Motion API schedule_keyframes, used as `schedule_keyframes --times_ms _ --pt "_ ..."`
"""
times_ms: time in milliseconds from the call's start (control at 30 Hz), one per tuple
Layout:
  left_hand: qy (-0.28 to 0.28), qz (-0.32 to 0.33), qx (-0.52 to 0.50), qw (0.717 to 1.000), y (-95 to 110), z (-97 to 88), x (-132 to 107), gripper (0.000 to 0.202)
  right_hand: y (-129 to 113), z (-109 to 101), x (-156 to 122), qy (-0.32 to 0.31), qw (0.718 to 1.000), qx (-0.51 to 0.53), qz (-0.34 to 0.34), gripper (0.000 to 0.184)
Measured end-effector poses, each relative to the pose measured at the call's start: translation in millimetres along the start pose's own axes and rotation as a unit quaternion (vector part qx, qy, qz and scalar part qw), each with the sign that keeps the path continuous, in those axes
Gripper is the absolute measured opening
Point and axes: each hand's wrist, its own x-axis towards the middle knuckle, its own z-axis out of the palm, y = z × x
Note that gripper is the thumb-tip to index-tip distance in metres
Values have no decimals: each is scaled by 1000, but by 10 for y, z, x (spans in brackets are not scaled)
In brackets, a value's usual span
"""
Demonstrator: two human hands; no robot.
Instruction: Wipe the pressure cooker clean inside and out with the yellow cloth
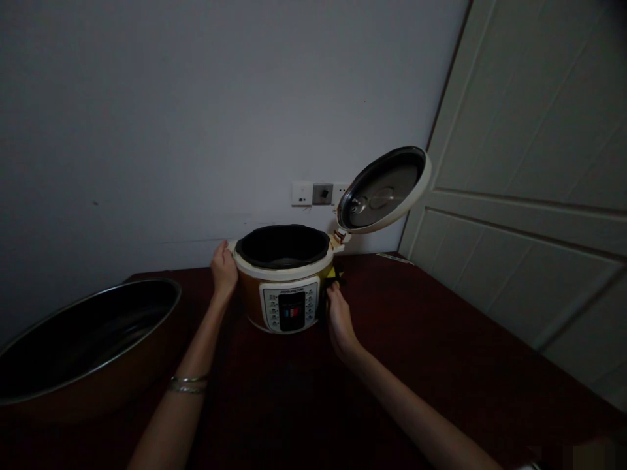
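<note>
An orange and white electric cooker stands on a dark red table by the wall. Its lid is swung up on the right-hand hinge, and the black inner pot shows inside. My left hand is wrapped on the cooker's left side handle at the rim. My right hand rests against the cooker's right side, fingers closed near a dark and yellow piece there that I cannot make out. The control panel faces me.
A large dark metal bowl sits on the table at the left. A wall socket is behind the cooker. A pale panelled door stands close on the right. Bracelets circle my left wrist.
</note>
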Motion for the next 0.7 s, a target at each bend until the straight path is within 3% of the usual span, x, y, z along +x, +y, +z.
schedule_keyframes --times_ms 133,200,300,400,533,700 --pt "-4 -3 2 1000 -17 -1 9 45 -144 67 282 -19 997 10 -70 37" --pt "-5 -3 -4 1000 -26 1 12 45 -84 20 363 -28 998 20 -44 38" --pt "-3 -3 -8 1000 -31 1 13 44 83 -59 268 -7 1000 -9 -4 36" --pt "-6 -1 2 1000 -23 -3 9 45 115 -25 64 -4 996 -56 -64 36" --pt "-14 -5 10 1000 -10 -11 8 46 -134 145 53 -36 983 -68 -167 44" --pt "-11 -8 6 1000 -7 -14 9 45 -324 231 298 -19 977 -72 -199 45"
